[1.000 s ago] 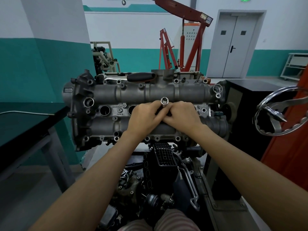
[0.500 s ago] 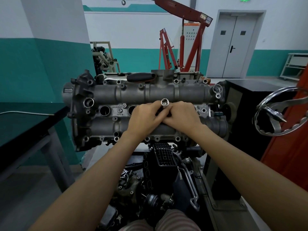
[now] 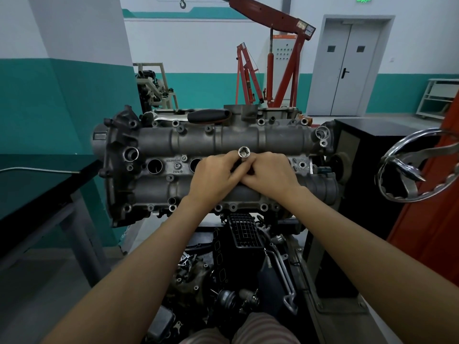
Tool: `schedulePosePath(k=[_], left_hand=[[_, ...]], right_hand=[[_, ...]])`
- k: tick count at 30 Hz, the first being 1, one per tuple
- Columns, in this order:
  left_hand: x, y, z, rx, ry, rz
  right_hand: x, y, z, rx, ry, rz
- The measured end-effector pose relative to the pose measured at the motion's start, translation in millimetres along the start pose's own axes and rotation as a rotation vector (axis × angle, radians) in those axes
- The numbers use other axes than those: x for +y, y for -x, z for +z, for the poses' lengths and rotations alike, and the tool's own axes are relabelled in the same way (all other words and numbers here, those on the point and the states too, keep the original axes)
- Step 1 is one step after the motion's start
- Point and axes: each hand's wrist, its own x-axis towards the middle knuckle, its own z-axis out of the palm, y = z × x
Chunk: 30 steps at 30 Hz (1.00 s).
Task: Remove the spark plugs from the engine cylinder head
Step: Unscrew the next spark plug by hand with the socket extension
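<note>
Looking at the head view, nothing's really shifted since a second ago: left hand and right hand stay pinched together round the socket. It stands mid cylinder head, long axis rising toward the camera, open end up.

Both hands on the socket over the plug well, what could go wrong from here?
1. Both hands, left hand and right hand, pinch the socket with no handle fitted; it may slip or tilt off the plug.
2. Two plug wells gape open beside it; dirt or a dropped part could fall in.
3. The ratchet lies loose on the cylinder head and could get knocked off.
</note>
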Motion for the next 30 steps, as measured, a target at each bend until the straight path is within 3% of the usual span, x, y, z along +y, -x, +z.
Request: schedulePosePath(k=[10, 17, 24, 30], left_hand=[[3.4, 1.1, -2.8, -0.011, 0.059, 0.039], [-0.7, 0.4, 0.0, -0.020, 0.011, 0.014], [2.7, 1.0, -2.5, -0.031, 0.042, 0.051], [-1.9, 1.4, 0.6, 0.006, 0.001, 0.015]], right_hand=[[-2.1, 1.5, -1.4, 0.016, -0.071, -0.032], [1.1, -0.3, 2.5, -0.022, 0.047, -0.024], [-1.3, 1.5, 0.0, 0.021, -0.064, -0.039], [0.6, 0.4, 1.8, 0.003, 0.041, 0.000]])
